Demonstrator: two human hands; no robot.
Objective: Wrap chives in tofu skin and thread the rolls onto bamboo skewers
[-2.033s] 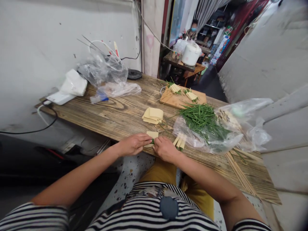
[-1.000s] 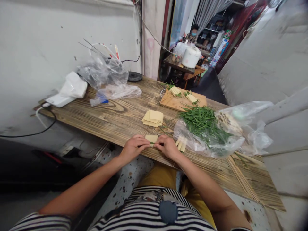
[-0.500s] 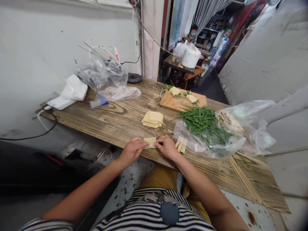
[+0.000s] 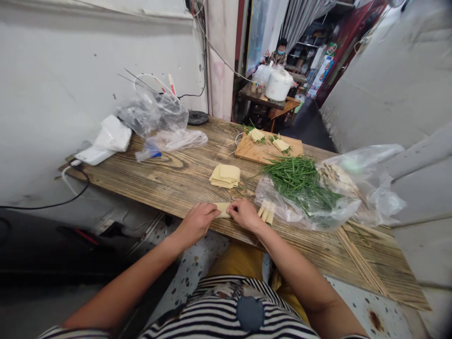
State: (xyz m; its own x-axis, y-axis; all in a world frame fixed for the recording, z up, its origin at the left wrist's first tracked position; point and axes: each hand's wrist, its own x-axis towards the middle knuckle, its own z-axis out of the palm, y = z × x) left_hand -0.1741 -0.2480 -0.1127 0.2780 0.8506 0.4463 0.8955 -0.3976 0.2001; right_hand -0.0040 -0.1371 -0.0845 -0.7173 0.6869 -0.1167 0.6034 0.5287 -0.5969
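Near the table's front edge, my left hand and my right hand grip opposite ends of a pale yellow tofu sheet, partly rolled between them. Fingers of both hands are closed on it, and they hide its ends. Just behind lies a stack of tofu sheets. Several finished tofu rolls with green ends rest right of my right hand. A heap of green chives lies on a clear plastic bag further right.
On a wooden cutting board lie two bundles of skewered rolls. Bamboo skewers lie at the right. Plastic bags and a white power strip occupy the left. A masked person sits beyond a white cooker.
The tofu sheet between my hands now shows as a narrower strip, more rolled up. My left hand has shifted slightly over it; the view has tilted a little.
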